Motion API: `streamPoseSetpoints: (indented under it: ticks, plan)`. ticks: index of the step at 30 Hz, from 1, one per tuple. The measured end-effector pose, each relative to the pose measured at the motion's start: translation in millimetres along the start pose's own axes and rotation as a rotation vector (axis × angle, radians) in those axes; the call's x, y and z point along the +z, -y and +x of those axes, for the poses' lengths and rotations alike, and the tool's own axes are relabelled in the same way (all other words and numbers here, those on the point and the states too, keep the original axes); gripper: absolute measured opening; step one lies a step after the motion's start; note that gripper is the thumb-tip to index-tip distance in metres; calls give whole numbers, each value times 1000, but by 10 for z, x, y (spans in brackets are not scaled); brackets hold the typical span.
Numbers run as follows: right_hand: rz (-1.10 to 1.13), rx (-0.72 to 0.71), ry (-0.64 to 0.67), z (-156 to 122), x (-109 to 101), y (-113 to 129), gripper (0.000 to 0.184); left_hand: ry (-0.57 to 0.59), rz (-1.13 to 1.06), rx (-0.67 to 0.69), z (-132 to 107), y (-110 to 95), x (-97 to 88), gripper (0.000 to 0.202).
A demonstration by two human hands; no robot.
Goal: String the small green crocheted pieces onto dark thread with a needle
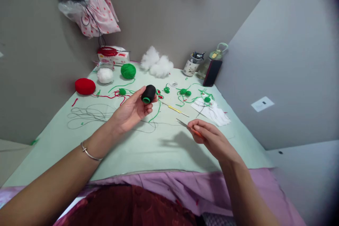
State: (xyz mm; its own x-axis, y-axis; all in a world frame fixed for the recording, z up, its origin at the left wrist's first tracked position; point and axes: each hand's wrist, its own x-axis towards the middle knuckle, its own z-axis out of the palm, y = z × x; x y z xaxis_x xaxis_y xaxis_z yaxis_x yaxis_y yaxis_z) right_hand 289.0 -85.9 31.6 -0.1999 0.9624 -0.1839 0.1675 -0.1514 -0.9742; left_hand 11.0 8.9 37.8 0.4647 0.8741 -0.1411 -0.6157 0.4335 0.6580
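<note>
My left hand holds a spool of black thread with a green core, tilted above the table. In my right hand is a pair of small scissors with orange handles; the pointed blades face left and look closed. A yellow-handled crochet hook lies on the table between the hands. Loose dark thread spreads in loops below and left of the spool. Small green crocheted pieces with yarn tails lie beyond my hands.
Red yarn, white yarn and green yarn stand at the back left. White stuffing sits against the wall. A pen holder, bottle and phone stand back right. White paper lies to the right.
</note>
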Motion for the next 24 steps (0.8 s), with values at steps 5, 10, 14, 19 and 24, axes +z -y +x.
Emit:
streamPoseSetpoints:
  ticks: [5, 10, 14, 19, 24]
  plan:
    - [-188, -90, 25, 129, 139, 89, 39, -38, 9, 13, -14, 40, 64, 24]
    - [-478, -256, -138, 255, 367, 257, 31, -60, 0, 3, -35, 57, 126, 24]
    - [-560, -340, -220, 380, 497, 304, 25, -57, -15, -18, -39, 60, 137, 28]
    - [-651, -412, -251, 502, 603, 366, 25, -88, -25, -17, -38, 74, 146, 23]
    - [-621, -418, -239, 535, 600, 383, 26, -82, -27, -4, -22, 59, 113, 25]
